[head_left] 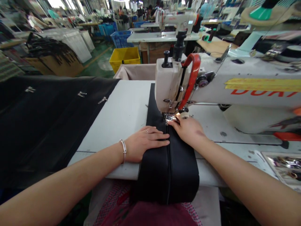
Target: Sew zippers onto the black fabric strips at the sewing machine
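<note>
Yellow crate [124, 56]: stood on the floor beyond the table's [122, 106] far edge.
Black panels [47, 119]: lay stacked over its left edge.
Tool tray [284, 168]: near right corner.

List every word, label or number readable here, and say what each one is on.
"DU": red letters on the arm of the near white sewing machine. Their tops are covered by a yellow tape strip, and the letters after them cannot be read for sure.
Red lettering on the far white sewing machine: too small and blurred to read.
No other text is readable.
</note>
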`<action>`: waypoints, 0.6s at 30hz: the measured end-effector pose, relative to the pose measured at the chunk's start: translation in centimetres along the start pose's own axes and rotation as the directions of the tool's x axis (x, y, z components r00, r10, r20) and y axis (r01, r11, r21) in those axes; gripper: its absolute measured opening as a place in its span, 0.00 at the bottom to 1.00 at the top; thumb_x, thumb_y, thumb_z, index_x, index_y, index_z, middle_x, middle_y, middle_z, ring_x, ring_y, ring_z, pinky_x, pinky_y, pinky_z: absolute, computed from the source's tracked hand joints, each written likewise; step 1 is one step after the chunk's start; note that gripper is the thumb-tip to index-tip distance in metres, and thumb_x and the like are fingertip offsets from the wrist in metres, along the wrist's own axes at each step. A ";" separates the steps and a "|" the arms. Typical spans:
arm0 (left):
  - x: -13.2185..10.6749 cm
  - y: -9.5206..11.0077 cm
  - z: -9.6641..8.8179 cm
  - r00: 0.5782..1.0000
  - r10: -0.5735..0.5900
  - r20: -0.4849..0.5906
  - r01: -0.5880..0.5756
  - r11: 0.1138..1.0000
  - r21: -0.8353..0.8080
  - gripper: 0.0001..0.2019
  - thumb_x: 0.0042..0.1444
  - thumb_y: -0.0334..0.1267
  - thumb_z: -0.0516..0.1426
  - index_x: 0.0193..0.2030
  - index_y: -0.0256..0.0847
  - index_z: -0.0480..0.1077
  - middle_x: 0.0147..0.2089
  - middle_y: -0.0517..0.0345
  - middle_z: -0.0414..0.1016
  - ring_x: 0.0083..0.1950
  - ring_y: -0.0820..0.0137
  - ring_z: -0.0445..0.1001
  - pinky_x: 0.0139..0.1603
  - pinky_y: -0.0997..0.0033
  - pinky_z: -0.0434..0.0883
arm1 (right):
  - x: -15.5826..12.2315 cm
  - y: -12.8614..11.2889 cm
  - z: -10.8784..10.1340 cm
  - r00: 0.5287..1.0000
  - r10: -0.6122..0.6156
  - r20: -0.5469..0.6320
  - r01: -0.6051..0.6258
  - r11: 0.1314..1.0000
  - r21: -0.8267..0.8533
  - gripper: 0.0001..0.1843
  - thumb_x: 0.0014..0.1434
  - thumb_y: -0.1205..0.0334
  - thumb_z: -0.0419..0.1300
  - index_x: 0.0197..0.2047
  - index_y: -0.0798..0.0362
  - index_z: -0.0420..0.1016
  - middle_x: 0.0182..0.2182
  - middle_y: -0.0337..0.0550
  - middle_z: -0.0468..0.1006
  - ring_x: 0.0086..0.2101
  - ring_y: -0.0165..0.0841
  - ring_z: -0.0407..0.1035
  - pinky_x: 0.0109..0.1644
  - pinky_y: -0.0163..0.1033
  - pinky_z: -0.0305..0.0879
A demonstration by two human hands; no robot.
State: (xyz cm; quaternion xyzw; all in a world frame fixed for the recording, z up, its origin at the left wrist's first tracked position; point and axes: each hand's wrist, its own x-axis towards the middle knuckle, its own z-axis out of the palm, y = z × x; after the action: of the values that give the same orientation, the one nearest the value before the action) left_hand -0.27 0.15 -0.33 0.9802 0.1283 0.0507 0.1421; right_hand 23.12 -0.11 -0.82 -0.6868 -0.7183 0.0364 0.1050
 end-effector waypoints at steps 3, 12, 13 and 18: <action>0.0 0.0 0.0 1.000 0.010 -0.008 -0.010 1.000 0.003 0.33 0.52 0.38 0.56 0.66 0.50 0.55 0.69 0.61 0.54 0.65 0.62 0.56 0.67 0.54 0.49 | 1.1 0.5 0.4 1.000 0.002 0.011 -0.002 1.000 0.005 0.21 0.62 0.42 0.53 0.39 0.54 0.70 0.33 0.47 0.75 0.33 0.39 0.71 0.30 0.38 0.55; 0.0 0.0 0.2 0.999 0.018 -0.033 -0.017 1.000 0.007 0.30 0.55 0.42 0.56 0.65 0.50 0.56 0.68 0.60 0.56 0.65 0.61 0.56 0.66 0.55 0.50 | 0.8 0.1 0.3 0.998 -0.054 -0.015 0.053 0.998 -0.041 0.21 0.65 0.44 0.49 0.42 0.53 0.70 0.39 0.50 0.75 0.39 0.41 0.71 0.37 0.39 0.60; 0.0 0.0 0.2 0.999 0.015 -0.036 -0.015 1.000 0.008 0.30 0.55 0.42 0.56 0.66 0.50 0.56 0.68 0.61 0.56 0.65 0.61 0.56 0.66 0.55 0.50 | 0.8 0.1 0.3 0.998 -0.055 -0.016 0.055 0.998 -0.042 0.21 0.64 0.44 0.50 0.42 0.53 0.71 0.39 0.49 0.75 0.39 0.41 0.71 0.37 0.39 0.60; -0.1 0.0 0.2 0.998 0.025 -0.054 -0.025 1.000 0.000 0.30 0.55 0.42 0.56 0.66 0.51 0.56 0.67 0.60 0.57 0.65 0.62 0.57 0.66 0.56 0.51 | 0.1 -0.3 0.3 0.997 -0.069 -0.029 0.068 0.997 -0.040 0.18 0.65 0.48 0.50 0.42 0.53 0.71 0.38 0.49 0.75 0.37 0.39 0.71 0.36 0.39 0.61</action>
State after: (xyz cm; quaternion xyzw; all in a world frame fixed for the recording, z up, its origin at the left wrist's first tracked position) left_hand -0.32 0.11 -0.57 0.9799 0.1197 0.0789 0.1383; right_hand 22.76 -0.02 -1.08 -0.6642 -0.7402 0.0083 0.1039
